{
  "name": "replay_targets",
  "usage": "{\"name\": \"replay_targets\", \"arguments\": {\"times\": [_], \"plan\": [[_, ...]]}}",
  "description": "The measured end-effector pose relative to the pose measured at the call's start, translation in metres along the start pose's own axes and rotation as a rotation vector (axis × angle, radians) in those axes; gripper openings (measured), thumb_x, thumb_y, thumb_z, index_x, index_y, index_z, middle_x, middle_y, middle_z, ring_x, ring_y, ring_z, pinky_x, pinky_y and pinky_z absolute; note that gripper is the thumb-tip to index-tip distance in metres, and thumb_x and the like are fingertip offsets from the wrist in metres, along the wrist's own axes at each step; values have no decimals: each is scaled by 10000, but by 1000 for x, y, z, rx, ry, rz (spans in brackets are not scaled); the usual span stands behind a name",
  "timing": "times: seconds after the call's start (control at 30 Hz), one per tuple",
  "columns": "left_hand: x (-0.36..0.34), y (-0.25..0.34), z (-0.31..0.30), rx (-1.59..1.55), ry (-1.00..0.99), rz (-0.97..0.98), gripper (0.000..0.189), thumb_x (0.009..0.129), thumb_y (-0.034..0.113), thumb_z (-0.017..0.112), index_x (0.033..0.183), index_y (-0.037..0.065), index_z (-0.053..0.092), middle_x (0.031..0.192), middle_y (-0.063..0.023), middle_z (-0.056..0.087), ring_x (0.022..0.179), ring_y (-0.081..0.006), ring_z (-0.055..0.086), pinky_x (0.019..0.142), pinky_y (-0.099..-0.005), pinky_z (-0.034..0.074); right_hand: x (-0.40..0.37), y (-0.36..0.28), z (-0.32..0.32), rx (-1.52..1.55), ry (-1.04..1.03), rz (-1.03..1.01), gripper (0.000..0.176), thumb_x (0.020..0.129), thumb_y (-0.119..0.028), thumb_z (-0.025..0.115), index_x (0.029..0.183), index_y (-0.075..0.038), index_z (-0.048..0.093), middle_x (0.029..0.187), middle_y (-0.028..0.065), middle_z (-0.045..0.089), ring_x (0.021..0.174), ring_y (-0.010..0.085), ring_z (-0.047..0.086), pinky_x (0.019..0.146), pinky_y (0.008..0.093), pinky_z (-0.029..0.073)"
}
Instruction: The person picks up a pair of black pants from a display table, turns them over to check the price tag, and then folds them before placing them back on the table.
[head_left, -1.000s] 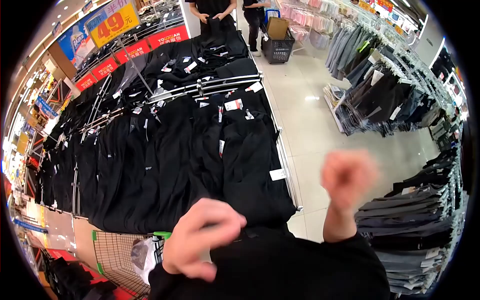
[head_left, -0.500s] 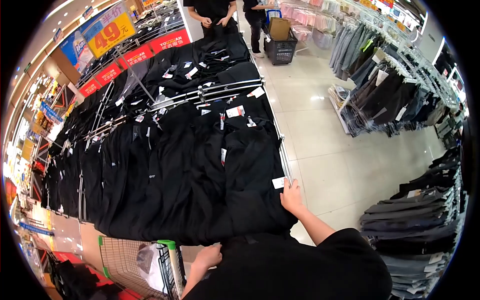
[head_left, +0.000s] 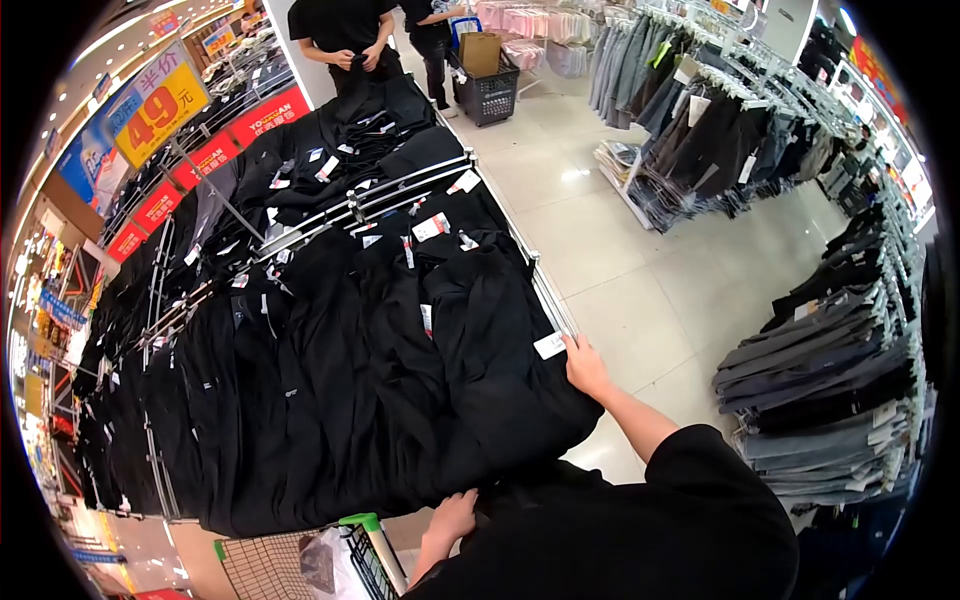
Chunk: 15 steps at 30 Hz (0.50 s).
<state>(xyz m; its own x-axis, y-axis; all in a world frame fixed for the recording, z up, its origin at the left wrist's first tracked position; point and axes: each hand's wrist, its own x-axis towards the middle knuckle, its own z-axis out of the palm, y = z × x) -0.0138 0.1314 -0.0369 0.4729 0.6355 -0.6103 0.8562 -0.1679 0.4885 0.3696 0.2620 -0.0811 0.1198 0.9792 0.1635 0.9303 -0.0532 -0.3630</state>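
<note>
Black trousers (head_left: 490, 350) with paper tags lie side by side in a thick layer across a display table with metal rails. My right hand (head_left: 588, 368) is at the table's right edge, its fingers closed on the side of the nearest pair, beside a white tag (head_left: 550, 345). Down at the front edge, my left hand (head_left: 453, 517) has its fingers curled on the overhanging cloth; the fingertips are partly hidden. Just left of that hand is the green-cornered handle of a shopping cart (head_left: 375, 545), with a pale bag (head_left: 325, 565) inside.
Across the table a person in black (head_left: 345, 35) handles dark clothing. Another person stands near a dark wheeled basket (head_left: 487, 92) with a cardboard box. Racks of hanging trousers (head_left: 800, 370) line the right side of the tiled aisle. A yellow price sign (head_left: 155, 115) rises at left.
My view has turned, so the table and far person appear shifted left. Both hands stay at the table's edges, the right one still by the white tag.
</note>
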Motion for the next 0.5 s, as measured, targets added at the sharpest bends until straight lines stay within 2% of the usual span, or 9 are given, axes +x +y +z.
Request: {"name": "replay_targets", "arguments": {"times": [0.1, 0.17, 0.23, 0.37, 0.5], "plan": [[-5, -7, 5, 27, -1, 32, 461, 870, 140, 443, 1323, 91, 504, 1218, -213, 590, 1070, -412, 579, 932, -458, 474, -2, -2, -1, 0, 8, -5, 398, 816, 2, 516, 1209, -62, 520, 1004, 219, 493, 810, 452, 595, 702, 515, 516], [-3, -15, 10, 35, 11, 67, 458, 868, 135, 444, 1319, 85, 507, 1222, -214, 590, 1061, -418, 582, 925, -461, 477, -4, 0, 2, -23, -59, 19, 401, 799, -12, 538, 1196, -68, 523, 1056, 236, 472, 814, 461, 593, 729, 524, 513], [-4, -19, 13, 37, 48, 173, 451, 868, 136, 452, 1310, 73, 511, 1244, -215, 581, 1067, -423, 579, 924, -462, 477, -6, 5, 4, -14, -118, 33, 399, 790, -19, 546, 1184, -73, 528, 1088, 244, 454, 813, 465, 592, 744, 526, 512], [-12, -8, 0, 86, -6, 129, 449, 872, 141, 456, 1312, 66, 507, 1230, -213, 588, 1053, -425, 584, 912, -464, 483, -8, 10, 2, 22, -266, 63, 364, 775, -42, 557, 1136, -82, 557, 1154, 258, 411, 822, 471, 592, 787, 528, 509], [-19, -4, -1, 111, 31, 109, 440, 877, 145, 466, 1311, 77, 506, 1183, -205, 603, 1024, -412, 594, 884, -470, 491, -2, 8, 4, -58, -280, 49, 313, 777, -57, 556, 1089, -65, 586, 1188, 279, 403, 826, 470, 610, 782, 531, 513]]}}
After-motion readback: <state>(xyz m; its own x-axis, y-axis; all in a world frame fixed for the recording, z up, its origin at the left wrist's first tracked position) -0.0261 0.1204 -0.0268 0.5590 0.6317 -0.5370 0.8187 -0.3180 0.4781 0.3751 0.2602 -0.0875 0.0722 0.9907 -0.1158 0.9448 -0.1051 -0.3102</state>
